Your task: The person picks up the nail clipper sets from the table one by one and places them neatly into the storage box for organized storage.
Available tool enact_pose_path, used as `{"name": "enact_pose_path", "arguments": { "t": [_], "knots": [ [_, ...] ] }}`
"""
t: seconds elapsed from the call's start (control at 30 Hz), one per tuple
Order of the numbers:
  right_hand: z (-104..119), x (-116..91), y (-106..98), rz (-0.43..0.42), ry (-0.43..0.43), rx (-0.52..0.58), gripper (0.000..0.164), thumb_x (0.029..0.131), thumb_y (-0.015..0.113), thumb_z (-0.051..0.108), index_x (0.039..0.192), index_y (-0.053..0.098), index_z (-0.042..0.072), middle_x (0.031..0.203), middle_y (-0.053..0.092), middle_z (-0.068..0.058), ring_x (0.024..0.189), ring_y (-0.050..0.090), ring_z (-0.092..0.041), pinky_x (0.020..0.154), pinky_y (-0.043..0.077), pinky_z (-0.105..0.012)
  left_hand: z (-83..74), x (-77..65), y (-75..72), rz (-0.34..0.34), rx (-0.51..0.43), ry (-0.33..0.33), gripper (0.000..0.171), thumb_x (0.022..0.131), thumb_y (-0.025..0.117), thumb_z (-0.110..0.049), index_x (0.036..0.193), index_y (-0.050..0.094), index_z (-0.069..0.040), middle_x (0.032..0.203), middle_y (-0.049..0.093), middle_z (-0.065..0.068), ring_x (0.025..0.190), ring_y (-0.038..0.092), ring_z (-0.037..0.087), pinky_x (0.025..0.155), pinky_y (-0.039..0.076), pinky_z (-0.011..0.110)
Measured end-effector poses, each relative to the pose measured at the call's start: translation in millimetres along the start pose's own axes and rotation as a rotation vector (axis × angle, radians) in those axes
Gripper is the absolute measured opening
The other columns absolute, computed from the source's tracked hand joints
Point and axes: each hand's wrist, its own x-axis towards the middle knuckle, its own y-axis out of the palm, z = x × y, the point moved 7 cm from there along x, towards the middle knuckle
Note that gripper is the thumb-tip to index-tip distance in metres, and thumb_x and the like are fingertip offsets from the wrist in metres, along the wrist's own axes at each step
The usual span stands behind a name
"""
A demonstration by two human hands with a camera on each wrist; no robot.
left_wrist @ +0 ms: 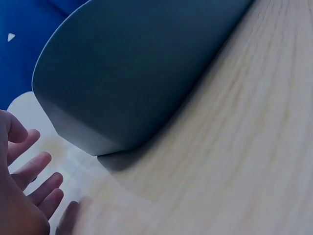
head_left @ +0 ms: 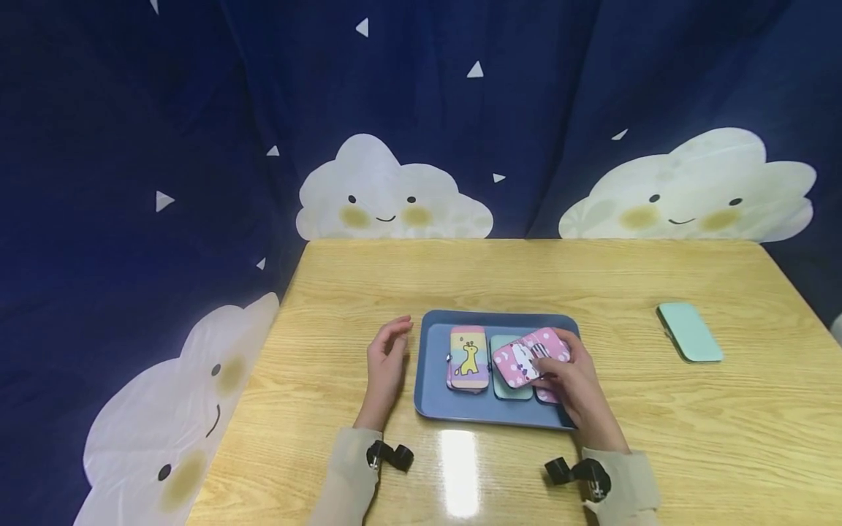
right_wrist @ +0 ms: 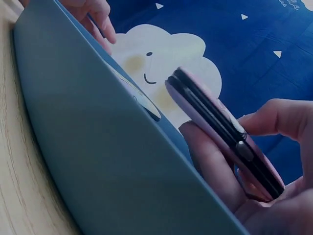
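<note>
My right hand (head_left: 574, 383) pinches a small pink clasp case (head_left: 516, 361) with white spots and a cartoon figure, thumb on top and fingers beneath. In the right wrist view the case (right_wrist: 222, 132) is tilted, its dark seam and metal clasp facing the camera, above the tray's rim. Below it in the blue-grey tray (head_left: 454, 415) lie a mint-green case (head_left: 513, 393) and another pink case (head_left: 546, 395), partly hidden. A striped giraffe case (head_left: 468, 358) lies on top of another case at the tray's left. Beside the tray's left edge, my left hand (head_left: 387, 354) holds nothing, its fingers loosely bent.
Another mint-green case (head_left: 689, 332) lies on the wooden table (head_left: 658, 409) to the right of the tray. Behind the table hangs a dark blue curtain (head_left: 421, 88) with cloud shapes. Both wrists carry black camera mounts.
</note>
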Motion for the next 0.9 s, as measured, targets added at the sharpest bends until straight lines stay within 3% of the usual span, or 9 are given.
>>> {"name": "enact_pose_path", "arguments": {
  "t": [0.17,0.27,0.43,0.53,0.73,0.9],
  "knots": [
    [-0.2,0.5,0.2,0.004,-0.004,0.011,0.054,0.080,0.057,-0.016,0.127,0.040,0.006,0.103,0.052,-0.014,0.075,0.069,-0.019,0.062,0.060,-0.036,9.0,1.8,-0.9,-0.005,0.009,-0.005,0.021,0.095,0.051,0.007,0.111,0.064,0.014,0.127,0.061,0.025,0.127,0.052,0.035,0.111,0.037,0.041],
    [-1.1,1.1,-0.2,0.010,-0.002,0.017,0.053,0.083,0.056,-0.014,0.127,0.042,0.009,0.104,0.051,-0.013,0.073,0.069,-0.019,0.060,0.060,-0.035,-3.8,0.2,0.9,0.009,0.024,-0.009,0.021,0.095,0.050,0.009,0.110,0.062,0.017,0.127,0.059,0.031,0.126,0.051,0.041,0.111,0.037,0.045],
    [-2.7,1.0,-0.4,0.029,0.007,-0.005,0.056,0.087,0.056,-0.011,0.138,0.045,0.010,0.113,0.044,-0.014,0.074,0.066,-0.015,0.058,0.059,-0.029,-6.7,-0.6,1.2,0.019,0.054,-0.016,0.021,0.095,0.051,0.008,0.110,0.062,0.017,0.127,0.059,0.030,0.126,0.052,0.041,0.109,0.038,0.045],
    [-2.5,1.1,-1.8,0.015,0.009,-0.007,0.052,0.086,0.058,-0.010,0.134,0.048,0.006,0.111,0.047,-0.012,0.075,0.065,-0.013,0.058,0.058,-0.027,-6.3,-0.4,1.3,0.020,0.054,-0.019,0.020,0.096,0.051,0.008,0.110,0.063,0.017,0.127,0.059,0.030,0.126,0.051,0.041,0.109,0.038,0.046],
    [-2.6,0.3,-4.6,-0.031,0.035,-0.014,0.038,0.084,0.062,-0.009,0.115,0.047,0.007,0.090,0.062,-0.001,0.071,0.065,-0.010,0.059,0.055,-0.022,-7.1,-0.5,1.5,0.015,0.058,-0.023,0.020,0.095,0.051,0.009,0.108,0.063,0.017,0.126,0.060,0.030,0.126,0.052,0.041,0.109,0.039,0.046],
    [-1.8,-0.3,-3.3,-0.028,0.037,0.021,0.030,0.083,0.060,-0.011,0.103,0.047,0.007,0.078,0.064,0.000,0.064,0.064,-0.008,0.055,0.053,-0.020,-7.5,-1.1,2.1,0.010,0.074,-0.038,0.019,0.095,0.051,0.009,0.107,0.064,0.016,0.125,0.060,0.029,0.125,0.053,0.039,0.108,0.040,0.044]
  ]
}}
